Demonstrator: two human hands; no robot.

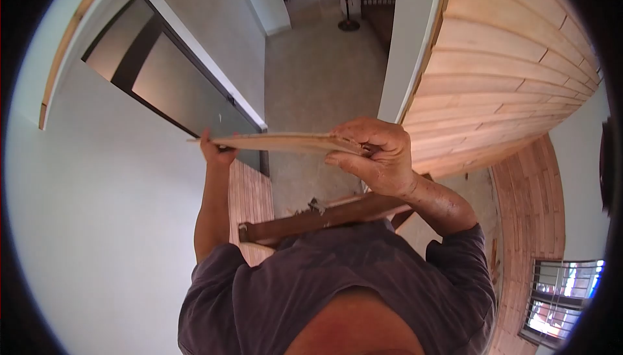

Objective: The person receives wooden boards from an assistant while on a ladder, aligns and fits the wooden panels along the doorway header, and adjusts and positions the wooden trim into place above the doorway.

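Note:
A thin, light wooden plank [279, 141] is held up level in front of my chest, seen nearly edge-on. My right hand [379, 150] is closed around its right end, thumb below and fingers above. Farther off, the left end sits in the grip of my left hand [219, 150], whose fingers are partly hidden behind the wood. Just below the plank, a dark brown wooden beam [324, 217] runs across close to my shirt. Small grey scraps or an object too blurred to name [316, 205] lie on the beam.
On the right spreads a large surface of overlapping wooden boards [493, 63]. A door with frosted panes [175, 73] stands in the left wall. A pedestal fan [348, 8] is on the grey floor [318, 82] far ahead. At lower right there is a barred window [561, 296].

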